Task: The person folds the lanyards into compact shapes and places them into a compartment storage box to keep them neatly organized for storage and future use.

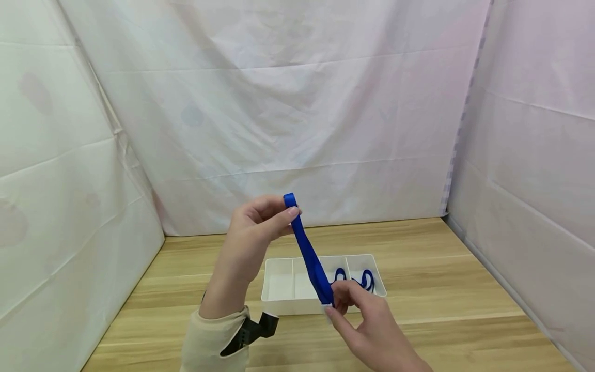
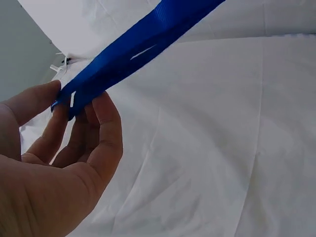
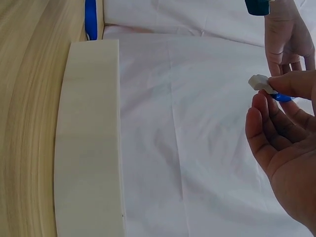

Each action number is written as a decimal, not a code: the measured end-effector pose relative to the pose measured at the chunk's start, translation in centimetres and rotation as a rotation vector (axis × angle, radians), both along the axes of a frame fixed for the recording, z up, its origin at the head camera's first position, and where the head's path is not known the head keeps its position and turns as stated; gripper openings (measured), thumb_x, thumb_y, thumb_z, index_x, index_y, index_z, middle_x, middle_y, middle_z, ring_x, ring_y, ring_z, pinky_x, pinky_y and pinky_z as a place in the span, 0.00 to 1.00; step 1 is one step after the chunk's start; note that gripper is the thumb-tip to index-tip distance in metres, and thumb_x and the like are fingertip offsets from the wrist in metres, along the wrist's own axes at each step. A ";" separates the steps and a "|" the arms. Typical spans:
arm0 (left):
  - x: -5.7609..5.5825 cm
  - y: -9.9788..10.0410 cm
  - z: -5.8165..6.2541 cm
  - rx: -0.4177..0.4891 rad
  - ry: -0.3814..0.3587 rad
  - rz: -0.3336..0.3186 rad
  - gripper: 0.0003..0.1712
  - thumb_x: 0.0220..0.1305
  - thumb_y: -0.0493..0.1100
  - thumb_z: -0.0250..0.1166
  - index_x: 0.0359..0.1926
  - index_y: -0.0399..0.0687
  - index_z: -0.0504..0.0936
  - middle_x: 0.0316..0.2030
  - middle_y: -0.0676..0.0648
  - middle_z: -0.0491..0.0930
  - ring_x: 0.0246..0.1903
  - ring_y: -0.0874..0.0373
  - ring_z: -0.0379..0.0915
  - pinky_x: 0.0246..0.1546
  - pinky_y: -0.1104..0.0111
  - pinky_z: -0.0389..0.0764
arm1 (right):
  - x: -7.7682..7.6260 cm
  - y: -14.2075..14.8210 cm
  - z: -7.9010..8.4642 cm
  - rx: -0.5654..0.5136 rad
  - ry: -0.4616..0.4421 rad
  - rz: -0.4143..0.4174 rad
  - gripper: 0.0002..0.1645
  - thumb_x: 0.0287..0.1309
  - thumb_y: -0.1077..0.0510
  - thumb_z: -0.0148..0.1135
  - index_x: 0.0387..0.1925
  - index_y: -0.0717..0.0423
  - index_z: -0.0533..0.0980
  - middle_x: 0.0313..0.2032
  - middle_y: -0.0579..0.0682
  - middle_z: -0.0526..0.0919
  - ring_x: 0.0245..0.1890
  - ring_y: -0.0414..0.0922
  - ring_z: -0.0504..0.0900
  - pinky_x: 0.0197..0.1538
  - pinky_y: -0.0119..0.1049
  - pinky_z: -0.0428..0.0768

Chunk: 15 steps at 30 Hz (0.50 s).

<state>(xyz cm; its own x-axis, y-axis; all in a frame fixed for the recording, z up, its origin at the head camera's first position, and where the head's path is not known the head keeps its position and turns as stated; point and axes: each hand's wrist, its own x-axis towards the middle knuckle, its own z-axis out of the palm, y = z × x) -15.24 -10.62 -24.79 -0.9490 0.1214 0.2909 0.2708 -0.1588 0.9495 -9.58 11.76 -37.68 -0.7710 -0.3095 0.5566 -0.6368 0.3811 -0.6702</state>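
A blue lanyard (image 1: 307,250) stretches at a slant above the table, folded into a long narrow band. My left hand (image 1: 253,232) pinches its upper looped end between thumb and fingers; the left wrist view shows the blue strap (image 2: 123,54) passing over those fingertips. Lower and to the right, my right hand (image 1: 367,323) pinches the other end by a small white clip (image 1: 327,306). That white clip (image 3: 260,83) sticks out past my right thumb and fingertips in the right wrist view. Behind the lanyard stands a white divided box (image 1: 297,308).
Blue cords (image 1: 367,280) lie in the two right compartments of the box, partly hidden by my right hand. The wooden table (image 1: 441,268) meets white cloth curtains (image 1: 297,113) at the back and sides. A black strap (image 1: 248,333) circles my left sleeve.
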 end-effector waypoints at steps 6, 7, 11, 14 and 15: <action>-0.3 0.2 0.3 0.108 -0.050 0.025 0.06 0.74 0.32 0.65 0.44 0.42 0.88 0.42 0.50 0.90 0.51 0.52 0.84 0.51 0.60 0.90 | 0.0 0.1 -0.3 0.006 0.132 -0.012 0.24 0.62 0.68 0.74 0.53 0.42 0.79 0.36 0.33 0.82 0.36 0.31 0.79 0.41 0.28 0.84; -0.4 0.2 0.4 0.140 -0.057 0.019 0.07 0.74 0.32 0.64 0.43 0.43 0.88 0.43 0.50 0.90 0.52 0.51 0.83 0.51 0.60 0.90 | -0.1 0.2 -0.5 0.003 0.166 -0.005 0.25 0.61 0.69 0.74 0.54 0.43 0.79 0.37 0.34 0.82 0.37 0.32 0.79 0.41 0.28 0.84; -0.3 0.0 0.5 0.212 -0.065 -0.026 0.13 0.75 0.30 0.61 0.41 0.50 0.89 0.44 0.51 0.89 0.56 0.50 0.81 0.51 0.61 0.89 | -0.3 0.2 -0.7 -0.038 0.243 0.049 0.26 0.59 0.72 0.74 0.55 0.46 0.80 0.37 0.37 0.83 0.37 0.33 0.80 0.43 0.24 0.82; -0.1 -0.3 0.5 0.205 -0.062 -0.051 0.16 0.75 0.29 0.60 0.42 0.53 0.89 0.44 0.52 0.88 0.57 0.52 0.82 0.52 0.62 0.88 | -0.6 0.3 -0.8 -0.092 0.285 0.116 0.26 0.57 0.75 0.73 0.54 0.50 0.82 0.37 0.41 0.84 0.37 0.34 0.80 0.42 0.24 0.82; -0.1 -0.5 0.5 0.202 -0.061 -0.061 0.16 0.74 0.28 0.60 0.43 0.53 0.89 0.44 0.52 0.88 0.57 0.52 0.82 0.52 0.62 0.88 | -0.6 0.3 -0.8 -0.109 0.289 0.143 0.26 0.57 0.75 0.73 0.54 0.51 0.82 0.37 0.41 0.84 0.37 0.34 0.80 0.42 0.24 0.82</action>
<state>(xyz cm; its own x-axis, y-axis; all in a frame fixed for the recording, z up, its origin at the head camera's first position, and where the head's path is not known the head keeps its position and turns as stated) -15.29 -11.07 -24.34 -0.9583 0.1242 0.2575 0.1980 -0.3614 0.9111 -10.20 12.04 -38.45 -0.5293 -0.3300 0.7817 -0.8484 0.2098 -0.4859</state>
